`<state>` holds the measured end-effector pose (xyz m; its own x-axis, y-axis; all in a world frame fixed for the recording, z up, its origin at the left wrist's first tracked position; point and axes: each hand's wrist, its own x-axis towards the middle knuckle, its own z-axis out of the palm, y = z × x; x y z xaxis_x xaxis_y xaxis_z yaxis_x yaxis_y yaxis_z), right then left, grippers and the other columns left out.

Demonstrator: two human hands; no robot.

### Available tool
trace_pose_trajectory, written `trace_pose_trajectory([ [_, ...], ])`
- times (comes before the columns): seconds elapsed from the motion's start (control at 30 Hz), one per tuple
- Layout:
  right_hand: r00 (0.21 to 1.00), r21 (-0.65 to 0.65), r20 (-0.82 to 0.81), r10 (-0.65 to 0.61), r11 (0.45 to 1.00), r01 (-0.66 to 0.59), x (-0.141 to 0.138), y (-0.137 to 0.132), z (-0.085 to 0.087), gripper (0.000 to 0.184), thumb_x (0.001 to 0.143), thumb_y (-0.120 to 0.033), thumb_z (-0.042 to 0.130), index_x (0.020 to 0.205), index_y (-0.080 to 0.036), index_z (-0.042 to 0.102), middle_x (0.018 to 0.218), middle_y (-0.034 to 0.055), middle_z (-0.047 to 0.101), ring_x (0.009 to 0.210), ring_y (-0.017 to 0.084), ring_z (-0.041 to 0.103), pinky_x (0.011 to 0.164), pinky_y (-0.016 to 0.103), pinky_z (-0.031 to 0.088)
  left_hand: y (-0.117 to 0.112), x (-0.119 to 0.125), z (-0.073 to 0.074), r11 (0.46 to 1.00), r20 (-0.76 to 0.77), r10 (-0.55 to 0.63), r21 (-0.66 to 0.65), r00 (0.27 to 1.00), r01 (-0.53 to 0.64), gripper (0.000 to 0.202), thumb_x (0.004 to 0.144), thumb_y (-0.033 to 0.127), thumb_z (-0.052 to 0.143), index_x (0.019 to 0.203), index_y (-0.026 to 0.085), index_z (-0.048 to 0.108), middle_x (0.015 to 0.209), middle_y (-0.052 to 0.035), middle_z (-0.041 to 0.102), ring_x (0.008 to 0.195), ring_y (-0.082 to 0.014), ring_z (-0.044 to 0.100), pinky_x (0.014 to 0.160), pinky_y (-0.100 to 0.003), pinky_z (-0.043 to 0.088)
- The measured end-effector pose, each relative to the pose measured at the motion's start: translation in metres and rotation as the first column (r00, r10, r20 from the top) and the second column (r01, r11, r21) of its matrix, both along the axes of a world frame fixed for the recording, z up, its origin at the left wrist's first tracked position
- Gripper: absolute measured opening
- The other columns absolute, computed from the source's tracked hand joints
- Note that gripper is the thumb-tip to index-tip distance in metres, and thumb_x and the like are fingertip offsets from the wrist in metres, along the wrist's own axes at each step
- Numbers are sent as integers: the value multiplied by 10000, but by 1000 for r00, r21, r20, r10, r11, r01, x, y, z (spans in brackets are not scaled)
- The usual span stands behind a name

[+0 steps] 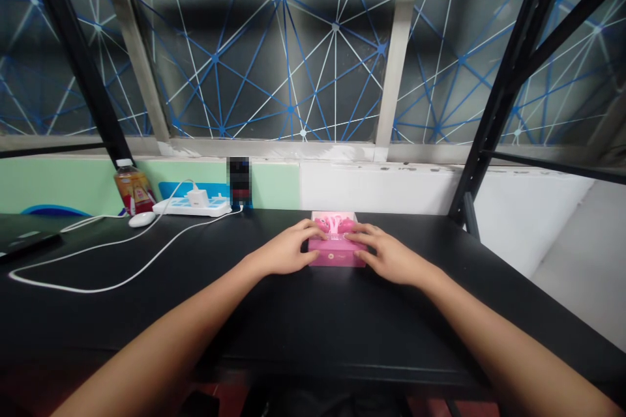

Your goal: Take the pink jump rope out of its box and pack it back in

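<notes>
A small pink box [337,259] sits on the black desk in front of me, its upper side showing a picture or contents of pink rounded pieces [335,225] with pale strands between them. I cannot make out what these pieces are. My left hand [288,249] grips the box's left side, thumb low at the front corner and fingers over the top. On the opposite side my right hand [391,254] does the same, its fingertips resting on the top and its thumb at the front edge.
On the left of the black desk [274,332] lie a white power strip [195,208] with a plug, a loose white cable [92,290], a white mouse [141,219] and a dark flat device [29,244]. A drink bottle [133,189] stands behind; black metal posts [484,124] flank the desk.
</notes>
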<state>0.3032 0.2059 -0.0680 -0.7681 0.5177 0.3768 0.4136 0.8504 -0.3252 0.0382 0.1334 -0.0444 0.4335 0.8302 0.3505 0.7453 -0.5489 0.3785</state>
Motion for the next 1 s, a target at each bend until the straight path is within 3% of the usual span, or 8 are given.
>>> trace_pose_trajectory([
  [0.27, 999, -80, 5, 37, 996, -37, 3, -5, 6, 536, 868, -131, 452, 1393, -230, 495, 1514, 71, 367, 1397, 235, 343, 1171, 450, 272, 0, 0, -1, 1000, 23, -12, -24, 1000, 12, 436, 770, 105, 535, 1168, 261, 618, 1299, -55, 513, 1141, -208, 551, 955, -350, 479],
  [0.5, 1000, 8, 22, -4, 1000, 4, 2, -12, 14, 386, 968, -359, 440, 1304, -234, 584, 1424, 69, 506, 1323, 235, 455, 1118, 417, 366, -1, -5, 5, 997, -1, -69, -42, 998, 69, 423, 803, 145, 562, 1204, 268, 612, 1329, -55, 512, 1213, -218, 521, 1001, -354, 453],
  [0.67, 997, 56, 61, -39, 998, 36, 0, -16, 13, 408, 997, -328, 354, 1345, -219, 535, 1423, 81, 506, 1323, 228, 454, 1096, 403, 387, -1, -3, 7, 998, 9, -57, -38, 998, 57, 276, 924, 236, 486, 1152, 246, 640, 1279, -65, 549, 1212, -208, 526, 1082, -380, 385],
  [0.73, 996, 17, 79, -34, 999, 33, 3, -19, 15, 524, 940, -399, 497, 1430, -226, 431, 1468, 97, 443, 1333, 244, 435, 1097, 409, 382, 0, -3, 8, 997, 17, -50, -52, 999, 51, 260, 956, 277, 454, 1117, 244, 656, 1263, -64, 558, 1210, -204, 528, 1076, -374, 390],
  [0.8, 993, 6, 118, -26, 1000, 26, 4, -24, 19, 857, 793, -500, 687, 1501, -203, 305, 1527, 136, 344, 1389, 295, 343, 1120, 451, 339, 2, -3, 8, 997, 20, -46, -60, 999, 47, 262, 967, 298, 445, 1101, 244, 664, 1260, -62, 559, 1220, -201, 521, 1078, -368, 387],
  [0.87, 988, 64, 157, 10, 998, -21, 2, -33, 24, 999, 682, -551, 770, 1500, -195, 318, 1547, 156, 301, 1429, 346, 240, 1141, 509, 269, 3, -4, 7, 997, 19, -44, -60, 999, 45, 255, 961, 309, 465, 1114, 247, 660, 1270, -62, 553, 1198, -197, 535, 1062, -362, 400],
  [0.93, 980, 142, 167, 106, 981, -130, -3, -45, 29, 704, 771, -528, 704, 1382, -237, 512, 1492, 125, 407, 1407, 340, 284, 1136, 520, 249, 4, -4, 5, 998, 14, -49, -47, 999, 50, 247, 934, 319, 519, 1128, 250, 655, 1279, -63, 547, 1151, -195, 559, 1022, -350, 429],
  [1.0, 953, 132, 181, 244, 954, -269, -10, -57, 33, 299, 903, -384, 574, 1140, -238, 684, 1302, 88, 596, 1232, 258, 511, 1061, 427, 365, 4, -3, 4, 998, 2, -55, -25, 999, 55, 253, 910, 322, 557, 1134, 252, 653, 1276, -62, 552, 1124, -196, 569, 975, -332, 452],
])
